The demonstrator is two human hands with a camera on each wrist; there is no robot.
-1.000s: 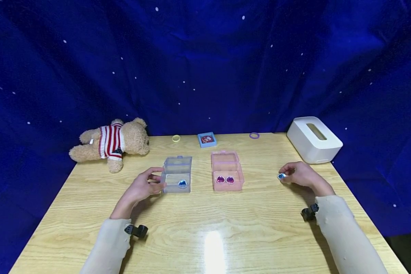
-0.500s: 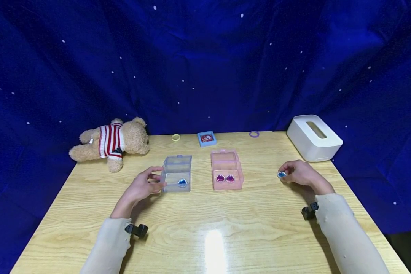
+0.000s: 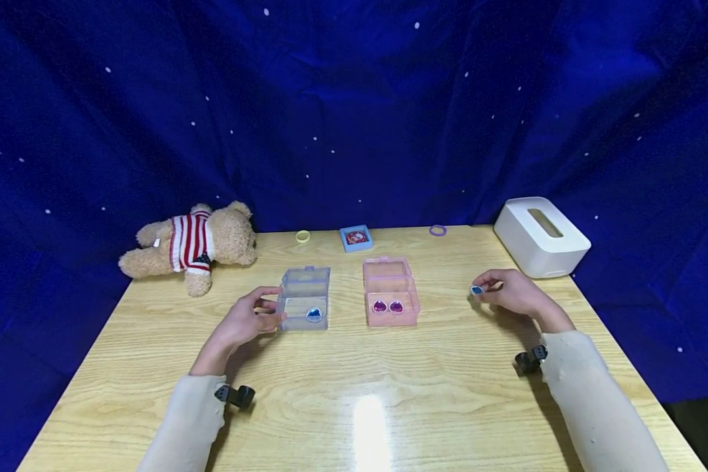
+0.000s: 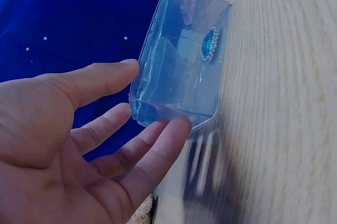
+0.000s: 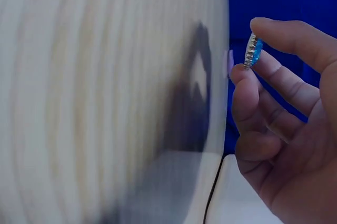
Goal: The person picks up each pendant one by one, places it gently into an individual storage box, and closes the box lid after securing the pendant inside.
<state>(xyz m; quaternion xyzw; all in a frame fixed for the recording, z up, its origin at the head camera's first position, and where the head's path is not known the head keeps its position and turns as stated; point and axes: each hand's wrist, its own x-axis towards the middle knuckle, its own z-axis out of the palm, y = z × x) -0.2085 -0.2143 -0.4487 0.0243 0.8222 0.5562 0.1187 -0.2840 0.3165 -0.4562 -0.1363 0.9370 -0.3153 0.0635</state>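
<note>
In the head view my left hand point(image 3: 254, 318) holds the left end of an open, clear blue box point(image 3: 292, 308). Its thumb and fingertips meet the box's edges in the left wrist view. Inside lies a blue gem with a beaded silvery rim point(image 3: 314, 315). My right hand point(image 3: 510, 292), at the right of the table, pinches a matching blue gem point(image 3: 476, 290) between thumb and fingertips. The right wrist view shows this gem point(image 5: 254, 51) edge-on, above the table. Between the hands stands an open pink box point(image 3: 391, 285) with two magenta gems point(image 3: 396, 307) in it.
A teddy bear point(image 3: 191, 242) lies at the back left and a white tissue box point(image 3: 543, 239) stands at the back right. Along the back edge sit a yellow ring point(image 3: 303, 236), a small light-blue tray point(image 3: 356, 248) and a purple ring point(image 3: 438, 231).
My right hand has moved slightly left and up from the table, carrying the blue gem with it. The left hand stays on the blue box.
</note>
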